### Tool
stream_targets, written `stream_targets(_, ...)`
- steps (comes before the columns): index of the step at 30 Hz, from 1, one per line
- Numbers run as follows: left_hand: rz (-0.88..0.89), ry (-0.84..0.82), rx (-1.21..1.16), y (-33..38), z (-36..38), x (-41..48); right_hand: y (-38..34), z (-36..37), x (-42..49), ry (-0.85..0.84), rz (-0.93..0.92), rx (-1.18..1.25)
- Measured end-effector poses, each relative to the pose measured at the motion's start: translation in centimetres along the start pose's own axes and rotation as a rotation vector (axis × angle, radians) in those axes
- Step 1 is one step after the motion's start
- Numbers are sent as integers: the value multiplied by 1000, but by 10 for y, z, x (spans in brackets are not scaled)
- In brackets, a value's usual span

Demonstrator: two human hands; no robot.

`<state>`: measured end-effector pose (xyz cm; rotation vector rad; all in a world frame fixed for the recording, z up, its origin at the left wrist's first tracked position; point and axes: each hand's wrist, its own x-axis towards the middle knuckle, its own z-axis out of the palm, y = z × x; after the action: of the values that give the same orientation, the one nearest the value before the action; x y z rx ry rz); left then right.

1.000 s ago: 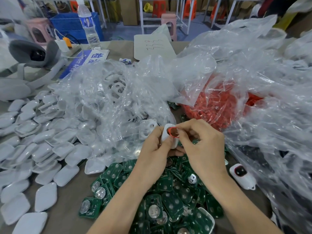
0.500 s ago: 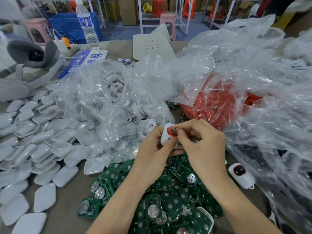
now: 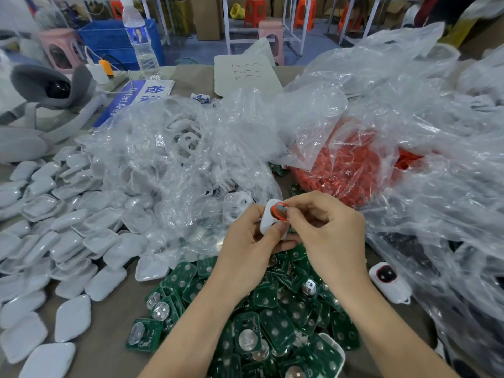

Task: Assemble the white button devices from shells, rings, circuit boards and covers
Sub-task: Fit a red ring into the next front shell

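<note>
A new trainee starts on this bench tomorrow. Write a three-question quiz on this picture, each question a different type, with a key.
1. Fill in: the right hand pinches a ___ ring against the white shell.
2. Multiple choice: the white shell is gripped by A) the left hand, B) the right hand alone, C) neither hand, as it lies flat on the bench.
3. True or false: the green circuit boards lie loose in a pile on the table, under the forearms.

Key: 1 red; 2 A; 3 true.
</note>
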<state>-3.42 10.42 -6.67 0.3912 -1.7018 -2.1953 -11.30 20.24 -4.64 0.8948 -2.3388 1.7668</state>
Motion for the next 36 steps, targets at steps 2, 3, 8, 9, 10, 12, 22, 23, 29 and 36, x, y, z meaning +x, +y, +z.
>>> stream_targets(2,-5,3,-8,0,0,0,0,1,-1,9,-42,-30)
stream_targets(3,-6,6,-13,0,1,0,1,2,-1,19,-66,-51)
stream_targets(8,-4,11,-28,0,2,-1,2,5,-4,57,-137,-129)
stream_targets(9,-5,11,-28,0,2,-1,2,5,-4,56,-139,-138)
stream_targets(10,-5,13,-25,0,2,-1,2,5,-3,53,-140,-143)
stream_targets(12,-5,17,-22,-1,1,-1,3,5,-2,42,-141,-147)
stream_targets(22,3,6,10,-3,0,-1,4,2,-1,10,-151,-140)
stream_targets(23,5,9,22,-3,0,-1,4,3,-1,17,-152,-144)
stream_targets(29,42,33,89,-5,3,-1,4,3,-2,47,-163,-148)
stream_targets(36,74,93,115,-5,2,0,5,3,-1,25,-261,-188)
